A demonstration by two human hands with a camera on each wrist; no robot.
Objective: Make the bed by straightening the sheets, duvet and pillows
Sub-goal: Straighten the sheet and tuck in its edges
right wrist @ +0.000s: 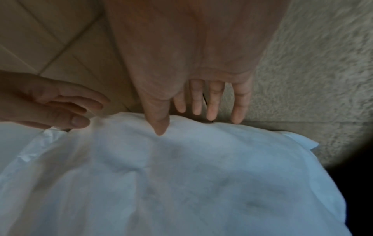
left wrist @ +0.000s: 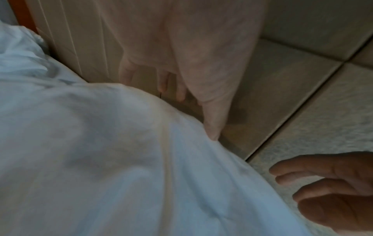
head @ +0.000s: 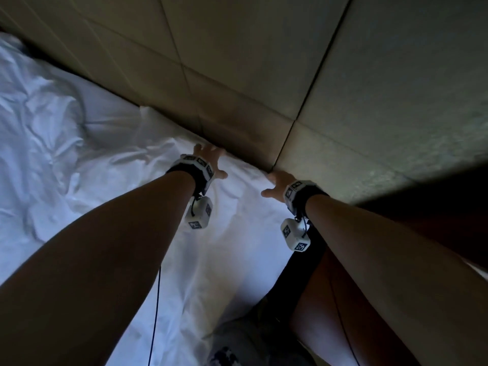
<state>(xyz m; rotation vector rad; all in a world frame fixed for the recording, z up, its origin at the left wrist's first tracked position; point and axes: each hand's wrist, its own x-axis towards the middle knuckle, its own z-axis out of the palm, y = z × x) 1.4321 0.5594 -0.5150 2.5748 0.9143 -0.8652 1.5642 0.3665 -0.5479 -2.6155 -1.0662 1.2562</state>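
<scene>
A puffy white duvet [head: 229, 233] lies along the bed's right side, and its top edge meets the padded headboard [head: 237, 88]. My left hand [head: 208, 155] reaches to that edge with fingers spread and straight, thumb tip on the cloth [left wrist: 212, 132]. My right hand [head: 277, 180] is a little to its right at the duvet's corner [right wrist: 302, 142]. Its fingers [right wrist: 214, 102] are straight and point down against the headboard, with the thumb touching the cloth. Neither hand holds anything. A crumpled white sheet [head: 39, 133] covers the bed to the left.
A rough-textured wall panel [head: 396, 101] adjoins the headboard on the right. A dark piece of furniture [head: 435, 196] stands beside the bed under my right forearm. My bare leg [head: 330, 299] is against the bed's side at the bottom.
</scene>
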